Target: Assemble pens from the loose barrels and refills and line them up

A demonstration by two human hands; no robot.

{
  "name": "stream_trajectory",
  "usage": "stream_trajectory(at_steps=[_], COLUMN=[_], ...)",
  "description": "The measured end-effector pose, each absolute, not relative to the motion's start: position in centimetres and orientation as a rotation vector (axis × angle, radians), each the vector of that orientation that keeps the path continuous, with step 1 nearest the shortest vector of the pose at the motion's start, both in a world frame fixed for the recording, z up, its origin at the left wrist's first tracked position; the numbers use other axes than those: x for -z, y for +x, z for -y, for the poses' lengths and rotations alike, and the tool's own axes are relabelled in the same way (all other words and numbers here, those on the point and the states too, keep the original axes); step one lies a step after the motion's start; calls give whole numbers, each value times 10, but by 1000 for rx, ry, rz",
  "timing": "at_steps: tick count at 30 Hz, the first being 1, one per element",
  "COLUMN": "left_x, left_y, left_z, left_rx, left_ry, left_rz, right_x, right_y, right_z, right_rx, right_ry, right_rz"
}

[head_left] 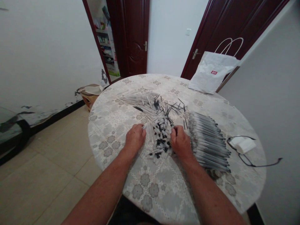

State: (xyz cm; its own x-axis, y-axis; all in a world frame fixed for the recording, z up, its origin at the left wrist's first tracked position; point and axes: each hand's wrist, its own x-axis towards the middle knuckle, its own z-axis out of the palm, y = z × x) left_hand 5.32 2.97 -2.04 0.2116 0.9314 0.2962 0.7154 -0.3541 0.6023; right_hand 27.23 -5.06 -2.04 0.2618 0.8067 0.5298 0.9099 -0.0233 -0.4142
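My left hand (136,136) is closed in a pinch at the left side of a loose pile of pen parts, with a whitish clear pen barrel (145,126) showing at its fingertips. On the pile's right side, my right hand (180,141) has its thumb and fingers pressed together; what they hold is too small to make out. Between the hands lie clear pen barrels (151,132) and small black-and-clear pieces, perhaps caps (161,142). Thin dark refills (167,112) are scattered beyond. Right of my right hand, many assembled-looking pens (209,140) lie side by side in a stack.
All this lies on a round table with a flowered cloth (146,184). Black-framed glasses (253,165) and a white roll (245,145) rest at the right. A white paper bag (211,73) stands at the back edge. Left of the table is a stool (89,98).
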Motion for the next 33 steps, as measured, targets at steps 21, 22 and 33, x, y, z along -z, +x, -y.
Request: stream_trajectory(at_steps=[21, 22, 33], left_x=[7, 7, 8], left_y=[55, 55, 56], left_z=[-49, -48, -44], left_rx=[-1259, -1252, -1205], left_ry=[542, 551, 589], left_rz=[-649, -643, -630], right_x=[9, 9, 10], right_y=[263, 263, 261], right_z=[70, 70, 66], right_rx=[-424, -423, -362], right_ry=[-1388, -1388, -1404], right_rz=[1052, 1050, 1017])
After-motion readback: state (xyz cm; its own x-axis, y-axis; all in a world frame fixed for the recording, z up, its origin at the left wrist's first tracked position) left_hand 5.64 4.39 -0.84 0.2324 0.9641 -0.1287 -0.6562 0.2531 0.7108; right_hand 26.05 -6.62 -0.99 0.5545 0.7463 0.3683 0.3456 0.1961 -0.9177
